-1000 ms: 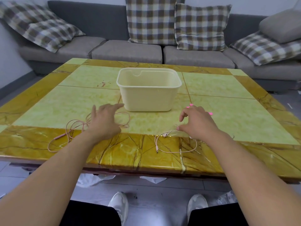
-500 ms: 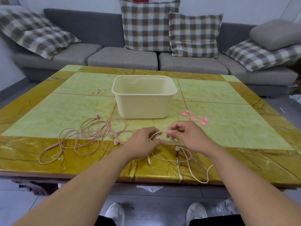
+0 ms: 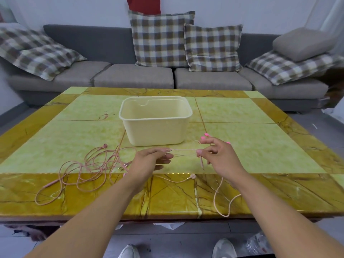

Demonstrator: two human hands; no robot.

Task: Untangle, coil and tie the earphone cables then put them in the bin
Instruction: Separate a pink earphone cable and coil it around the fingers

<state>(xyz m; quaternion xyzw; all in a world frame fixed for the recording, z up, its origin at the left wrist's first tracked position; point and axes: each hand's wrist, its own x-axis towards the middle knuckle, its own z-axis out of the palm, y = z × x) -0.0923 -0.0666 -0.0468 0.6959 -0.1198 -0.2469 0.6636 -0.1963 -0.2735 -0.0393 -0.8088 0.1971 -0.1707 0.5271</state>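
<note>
A cream plastic bin (image 3: 155,127) stands open in the middle of the table. My left hand (image 3: 149,161) and my right hand (image 3: 217,155) each pinch a pink earphone cable (image 3: 183,150) and hold a short stretch of it taut between them, just in front of the bin. The rest of that cable trails down over the table's front edge (image 3: 221,202). A second pink earphone cable (image 3: 89,164) lies in a loose tangle to the left of my left hand. Pink ties (image 3: 206,135) lie behind my right hand, mostly hidden.
The table (image 3: 260,146) has a green top with a yellow marble border. A grey sofa (image 3: 134,77) with checked cushions runs behind it. My shoes (image 3: 223,248) and some plastic wrap show on the floor below the front edge.
My left hand left the tangle on the left and came to the middle. Both hands picked up the right-hand cable, lifted it and pulled a stretch straight between them.
</note>
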